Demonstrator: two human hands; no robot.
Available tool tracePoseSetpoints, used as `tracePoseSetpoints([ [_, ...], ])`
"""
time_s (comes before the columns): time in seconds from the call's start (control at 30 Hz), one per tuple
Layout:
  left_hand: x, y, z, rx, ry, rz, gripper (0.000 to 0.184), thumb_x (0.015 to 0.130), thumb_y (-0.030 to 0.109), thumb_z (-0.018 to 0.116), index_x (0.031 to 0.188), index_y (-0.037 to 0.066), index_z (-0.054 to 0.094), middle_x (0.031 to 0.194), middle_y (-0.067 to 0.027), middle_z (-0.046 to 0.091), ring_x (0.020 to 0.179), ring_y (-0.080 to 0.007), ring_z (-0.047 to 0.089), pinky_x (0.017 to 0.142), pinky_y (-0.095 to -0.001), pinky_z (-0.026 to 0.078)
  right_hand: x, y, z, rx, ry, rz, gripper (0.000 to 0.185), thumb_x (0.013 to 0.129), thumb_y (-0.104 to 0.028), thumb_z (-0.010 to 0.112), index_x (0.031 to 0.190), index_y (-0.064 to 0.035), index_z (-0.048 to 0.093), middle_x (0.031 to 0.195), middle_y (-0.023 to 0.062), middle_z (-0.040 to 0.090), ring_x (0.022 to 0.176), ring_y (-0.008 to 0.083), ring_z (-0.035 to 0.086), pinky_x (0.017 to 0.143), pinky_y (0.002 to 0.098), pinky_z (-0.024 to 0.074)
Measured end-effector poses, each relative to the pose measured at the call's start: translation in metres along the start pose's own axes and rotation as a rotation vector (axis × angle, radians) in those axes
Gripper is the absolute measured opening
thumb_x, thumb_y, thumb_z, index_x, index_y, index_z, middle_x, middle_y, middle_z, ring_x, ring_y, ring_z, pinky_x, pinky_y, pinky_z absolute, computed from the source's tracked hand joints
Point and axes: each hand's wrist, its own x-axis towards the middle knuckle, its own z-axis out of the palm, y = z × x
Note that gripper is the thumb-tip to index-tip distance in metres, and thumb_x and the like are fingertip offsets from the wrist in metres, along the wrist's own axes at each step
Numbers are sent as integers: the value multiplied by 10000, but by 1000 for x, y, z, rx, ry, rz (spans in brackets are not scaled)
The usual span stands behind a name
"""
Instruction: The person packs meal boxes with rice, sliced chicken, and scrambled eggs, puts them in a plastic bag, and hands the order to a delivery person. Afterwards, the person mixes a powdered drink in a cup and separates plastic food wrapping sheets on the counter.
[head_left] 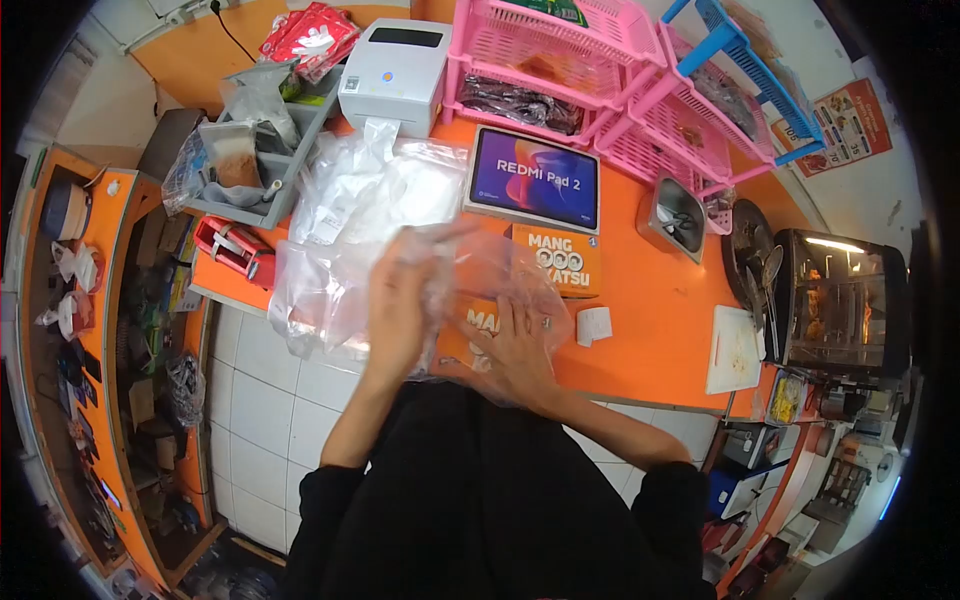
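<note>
A clear plastic bag (540, 285) is spread between my hands, over an orange box with "MANG" lettering (480, 316) near the table's front edge. My left hand (400, 300) is raised and smeared by motion beside the bag; its fingers are too blurred to make out. Over the box lies my right hand (515, 350), its fingers spread and the plastic around it. Behind the bag stands another orange box marked "MANG KATSU" (560, 262). More clear plastic bags (320, 300) lie to the left of my left hand.
A white printer (393, 75), a REDMI Pad 2 box (533, 178) and pink baskets (560, 85) stand at the back of the orange table (640, 350). A grey tray (285, 205) and red stapler-like tool (235, 250) lie left; a metal container (670, 220) and white board (733, 350) right.
</note>
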Motion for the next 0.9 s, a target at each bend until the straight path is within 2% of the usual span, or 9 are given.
tracePoseSetpoints([
  [0.13, -15, -11, 47, -240, -60, 60, 176, 921, 121, 402, 756, 72, 366, 1167, -280, 511, 462, -15, 274, 394, -168, 264, -5, 16, 36, 69, -115, 145, 721, 721, -512, 602, 1333, -203, 378, 1171, 262, 412, 1079, 411, 402, 934, 488, 304],
  [0.2, -8, -8, 39, -233, 116, 60, 182, 928, 126, 386, 756, 70, 371, 1177, -278, 506, 465, -9, 268, 384, -159, 249, -10, 13, 31, -56, -169, 178, 687, 732, -468, 612, 1314, -170, 400, 1173, 245, 415, 1057, 397, 428, 926, 467, 325],
  [0.37, 4, -18, 16, 176, 18, 68, 163, 904, 77, 435, 753, 70, 374, 1131, -238, 556, 457, 31, 357, 361, -137, 269, -44, 24, 22, -181, -241, 275, 589, 770, -402, 577, 1288, -178, 407, 1003, 238, 533, 951, 330, 535, 838, 397, 402],
  [0.4, 5, -16, 13, 76, -31, -16, 135, 879, 22, 475, 768, 41, 399, 1022, -136, 625, 485, 38, 412, 390, -117, 299, -47, 31, 7, -222, -393, 283, 540, 768, -374, 580, 1245, -163, 442, 954, 210, 558, 916, 310, 558, 821, 392, 418],
  [0.5, 3, -8, 14, -34, -50, -73, 139, 869, 16, 487, 768, 36, 394, 1035, -144, 617, 560, 25, 456, 445, -125, 345, -19, 53, -100, -165, -940, 53, 400, 762, -293, 591, 1117, -115, 548, 809, 127, 631, 814, 251, 626, 771, 377, 467],
  [0.57, 2, -12, 10, 156, -79, 18, 140, 857, 6, 505, 771, 37, 399, 1009, -138, 623, 618, 16, 471, 490, -143, 371, -2, 100, -152, 366, -650, 178, 336, 737, -189, 615, 1059, -97, 583, 836, 109, 640, 817, 262, 626, 736, 390, 484],
  [0.63, 0, -17, 3, 290, -141, 32, 145, 844, -4, 523, 773, 39, 403, 983, -130, 626, 670, 9, 482, 529, -159, 390, 32, 117, -155, 56, -181, 310, 484, 702, -124, 653, 1169, -120, 525, 1021, 147, 596, 984, 269, 572, 839, 370, 454],
  [0.77, -8, -14, -10, 344, -205, -71, 170, 810, -29, 556, 773, 42, 405, 943, -112, 628, 716, 0, 493, 555, -174, 402, 53, 180, 0, -222, -256, -90, 1065, 522, -288, 800, 1394, -233, 191, 1356, 224, 256, 1216, 392, 300, 1004, 512, 257],
  [0.9, -13, 6, -8, 207, -59, -136, 196, 773, -48, 571, 792, 47, 401, 962, -111, 624, 708, -13, 503, 550, -180, 403, 59, 182, 38, -222, -237, -159, 1144, 471, -336, 813, 1402, -242, 156, 1274, 235, 311, 1191, 408, 299, 988, 527, 261],
])
